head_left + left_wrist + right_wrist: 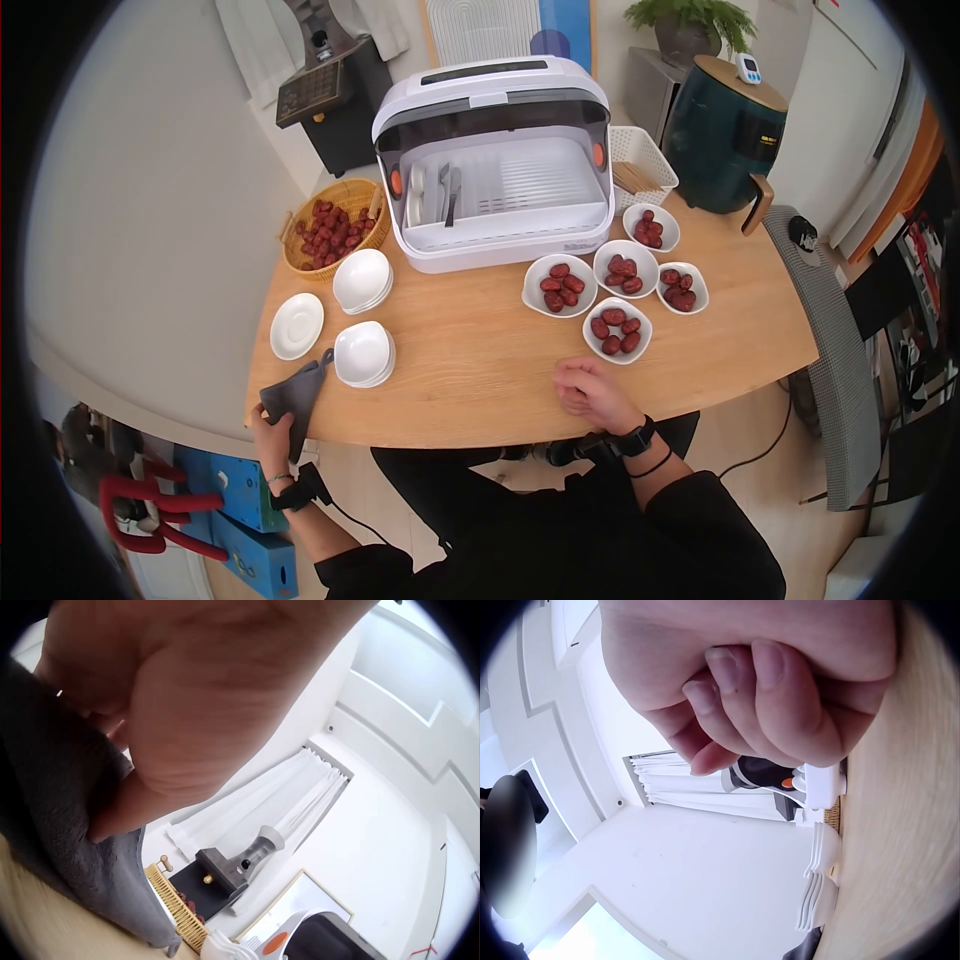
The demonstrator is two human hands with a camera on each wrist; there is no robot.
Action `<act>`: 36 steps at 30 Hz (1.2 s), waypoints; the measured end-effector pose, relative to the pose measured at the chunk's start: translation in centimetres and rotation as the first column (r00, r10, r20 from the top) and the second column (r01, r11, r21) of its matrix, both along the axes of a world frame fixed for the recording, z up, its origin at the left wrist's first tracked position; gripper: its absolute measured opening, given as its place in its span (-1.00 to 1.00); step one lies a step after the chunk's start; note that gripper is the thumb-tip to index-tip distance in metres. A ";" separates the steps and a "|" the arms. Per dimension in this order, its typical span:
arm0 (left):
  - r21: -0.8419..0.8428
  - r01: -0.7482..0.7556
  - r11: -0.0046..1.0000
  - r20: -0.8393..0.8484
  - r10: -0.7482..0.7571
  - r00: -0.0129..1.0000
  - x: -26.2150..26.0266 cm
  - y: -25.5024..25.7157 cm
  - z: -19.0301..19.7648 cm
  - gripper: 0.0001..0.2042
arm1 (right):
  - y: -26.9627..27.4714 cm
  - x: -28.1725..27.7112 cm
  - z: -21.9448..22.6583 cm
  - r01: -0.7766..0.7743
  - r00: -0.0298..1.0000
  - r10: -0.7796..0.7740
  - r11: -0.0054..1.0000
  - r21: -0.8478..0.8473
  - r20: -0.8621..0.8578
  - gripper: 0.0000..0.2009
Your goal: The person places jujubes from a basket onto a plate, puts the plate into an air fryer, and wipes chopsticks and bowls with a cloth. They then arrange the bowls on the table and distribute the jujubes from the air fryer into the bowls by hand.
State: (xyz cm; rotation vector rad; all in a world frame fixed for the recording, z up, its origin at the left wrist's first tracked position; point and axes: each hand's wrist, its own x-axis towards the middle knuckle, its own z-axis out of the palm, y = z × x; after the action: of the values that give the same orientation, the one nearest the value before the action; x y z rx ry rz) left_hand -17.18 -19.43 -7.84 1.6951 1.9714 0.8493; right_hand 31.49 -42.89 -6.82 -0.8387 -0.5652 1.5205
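Observation:
At the table's left front edge the left hand (272, 440) grips a dark grey cloth (293, 398); in the left wrist view the thumb of that hand (187, 697) presses into the cloth's folds (67, 802). The right hand (592, 393) rests on the table near the front, its fingers curled into the palm with nothing seen in them, also in the right wrist view (757, 697). Just beyond it is a white bowl of red dates (617, 331), one of several such bowls grouped at the right.
Two stacks of white bowls (363, 353) and a white saucer (297, 326) stand at the left, below a wicker basket of dates (335, 232). A white cabinet with a raised lid (500, 235) stands at the back, a white basket (645, 150) and green air fryer (722, 140) to its right.

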 end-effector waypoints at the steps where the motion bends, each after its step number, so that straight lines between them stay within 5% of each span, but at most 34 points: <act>1: 0.004 0.014 1.000 0.122 -0.014 0.992 -0.4 -0.3 0.1 -0.46 | 0.0 -0.1 0.1 0.002 1.000 -0.002 1.000 -0.006 0.003 -0.75; 3: 0.052 0.038 0.998 0.301 -0.052 0.952 0.7 -2.1 2.5 -0.62 | 0.0 -0.1 0.2 0.012 1.000 -0.012 1.000 -0.013 0.006 -0.75; 6: 0.184 0.115 0.976 0.324 -0.171 0.931 2.5 -4.8 5.9 -0.70 | 0.0 -0.2 0.2 0.010 1.000 -0.010 0.999 -0.030 0.006 -0.76; 8: 0.236 0.189 0.953 0.226 -0.243 0.943 4.4 -5.8 7.6 -0.74 | 0.0 -0.1 0.1 -0.020 1.000 0.021 0.999 -0.032 0.015 -0.75; 10: 0.454 0.464 0.761 -0.201 -0.420 0.885 9.4 -7.1 10.1 -0.73 | 0.0 -0.2 -0.3 -0.025 1.000 0.026 0.999 -0.034 0.016 -0.76; 12: 0.071 0.452 0.889 0.014 -0.454 0.891 17.2 -10.5 15.2 -0.70 | 0.1 -0.2 -0.6 -0.030 0.999 0.030 0.999 -0.032 0.020 -0.77; 14: 0.319 0.754 0.574 -0.322 -0.683 0.656 22.5 -10.5 14.4 -0.66 | 0.0 -0.4 -0.8 -0.168 0.970 0.167 0.986 -0.009 0.178 -0.81; 17: 0.202 0.940 0.275 -0.169 -0.936 0.310 32.0 -14.9 15.6 -0.63 | 0.0 -0.3 -0.5 -0.294 0.880 0.279 0.955 -0.019 0.386 -0.82; 18: 0.259 0.963 0.068 -0.168 -0.979 0.114 34.6 -16.4 15.5 -0.62 | 0.0 -0.8 -1.2 -0.289 0.880 0.272 0.957 -0.015 0.390 -0.82; 20: 0.321 0.910 -0.262 -0.167 -0.962 -0.218 38.7 -19.6 15.1 -0.60 | -0.3 -2.8 -4.4 -0.050 0.992 0.037 0.993 0.105 0.124 -0.80; 22: 0.190 0.865 -0.464 -0.192 -0.882 -0.431 41.3 -22.2 14.8 -0.62 | 0.1 -2.4 -4.3 0.086 0.996 -0.083 0.986 0.145 -0.024 -0.78; 24: 0.213 0.835 -0.508 -0.222 -0.857 -0.465 43.3 -22.7 14.0 -0.65 | 0.6 -0.8 -2.0 -0.270 0.917 0.215 0.955 0.126 0.337 -0.79; 25: 0.234 0.804 -0.547 -0.251 -0.833 -0.494 44.2 -22.5 13.4 -0.68 | 0.9 -0.8 -3.3 -0.283 0.959 0.281 0.952 0.119 0.033 -0.80; 26: 0.283 0.853 -0.438 -0.212 -0.896 -0.390 45.1 -21.0 13.7 -0.74 | 0.8 -0.8 -2.6 -0.281 0.960 0.279 0.952 0.122 0.034 -0.80; 27: 0.152 0.971 -0.184 -0.261 -0.955 -0.140 47.3 -17.2 12.0 -0.77 | 0.4 -1.0 -1.5 -0.221 0.952 0.186 0.968 0.122 0.245 -0.81; 28: 0.209 0.968 0.135 -0.443 -0.870 0.217 49.4 -10.9 10.3 -0.78 | 0.0 -1.1 -1.0 -0.157 0.897 0.085 0.979 0.133 0.435 -0.82; 29: 0.149 0.957 0.251 -0.404 -0.867 0.290 48.5 -5.4 10.3 -0.84 | 0.4 -0.8 -2.0 -0.208 0.899 0.174 0.977 0.042 0.402 -0.83; 30: 0.339 0.883 0.324 -0.475 -0.751 0.458 48.4 -2.2 9.2 -0.85 | 0.0 -0.9 -2.2 -0.205 0.899 0.172 0.978 0.040 0.403 -0.83; 32: 0.409 0.838 0.362 -0.469 -0.704 0.533 46.1 -3.8 13.0 -0.84 | 0.7 -0.8 -2.0 -0.217 0.888 0.090 0.946 0.240 0.450 -0.79; 36: 0.449 0.783 0.431 -0.409 -0.680 0.609 43.4 -3.9 15.1 -0.79 | 0.8 -1.1 -2.6 -0.214 0.871 0.100 0.959 0.188 0.480 -0.79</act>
State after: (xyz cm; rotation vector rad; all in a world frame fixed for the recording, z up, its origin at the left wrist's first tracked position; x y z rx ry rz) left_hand 26.18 -23.35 7.28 2.7478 0.7678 1.0218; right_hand 30.36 -42.09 -9.45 -0.9952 -1.1752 1.3597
